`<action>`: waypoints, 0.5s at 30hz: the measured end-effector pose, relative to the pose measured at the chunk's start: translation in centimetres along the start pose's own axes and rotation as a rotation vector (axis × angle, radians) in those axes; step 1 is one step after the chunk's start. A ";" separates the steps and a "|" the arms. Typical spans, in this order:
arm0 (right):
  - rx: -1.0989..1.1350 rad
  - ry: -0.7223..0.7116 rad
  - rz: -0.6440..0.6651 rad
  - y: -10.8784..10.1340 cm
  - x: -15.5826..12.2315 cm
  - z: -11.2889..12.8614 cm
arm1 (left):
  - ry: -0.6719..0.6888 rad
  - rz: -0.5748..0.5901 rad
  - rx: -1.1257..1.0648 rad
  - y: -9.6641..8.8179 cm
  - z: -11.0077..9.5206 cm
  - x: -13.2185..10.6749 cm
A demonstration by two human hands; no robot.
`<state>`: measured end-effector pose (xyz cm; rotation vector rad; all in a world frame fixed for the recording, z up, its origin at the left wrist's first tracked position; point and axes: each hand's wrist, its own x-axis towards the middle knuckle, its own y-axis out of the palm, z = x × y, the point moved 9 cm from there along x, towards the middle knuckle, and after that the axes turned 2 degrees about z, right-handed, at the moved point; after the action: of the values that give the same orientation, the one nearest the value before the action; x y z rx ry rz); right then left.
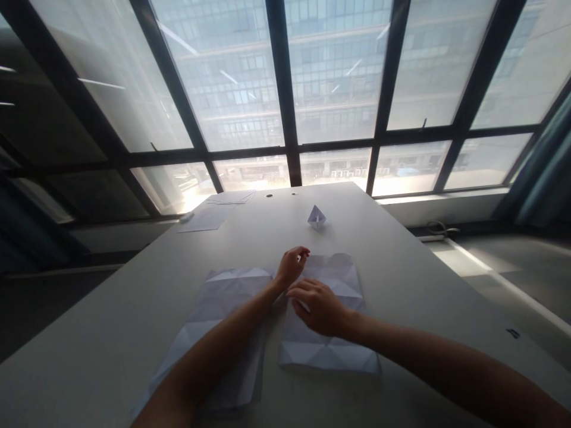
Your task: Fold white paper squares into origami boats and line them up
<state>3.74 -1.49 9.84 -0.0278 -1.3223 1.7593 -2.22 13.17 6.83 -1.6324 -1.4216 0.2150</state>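
Paper boat (316, 217) behind two sheets (328, 315) on table (401, 261)

Left sheet (218, 333) partly hidden under the forearm.
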 end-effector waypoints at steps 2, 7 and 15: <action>-0.065 0.171 -0.089 -1.5 -1.6 -3.6 | 0.034 0.044 0.011 0.5 -0.4 -0.8; -0.219 0.385 0.041 -0.4 -5.3 -10.4 | 0.160 0.205 0.078 1.7 -1.7 -3.6; -0.195 0.382 0.068 -0.5 -5.3 -11.1 | 0.238 0.388 0.322 3.5 -2.3 -6.3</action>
<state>12.74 3.41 3.00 -0.4981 -1.2133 1.5761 -0.29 7.04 2.93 -1.5887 -0.8352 0.4329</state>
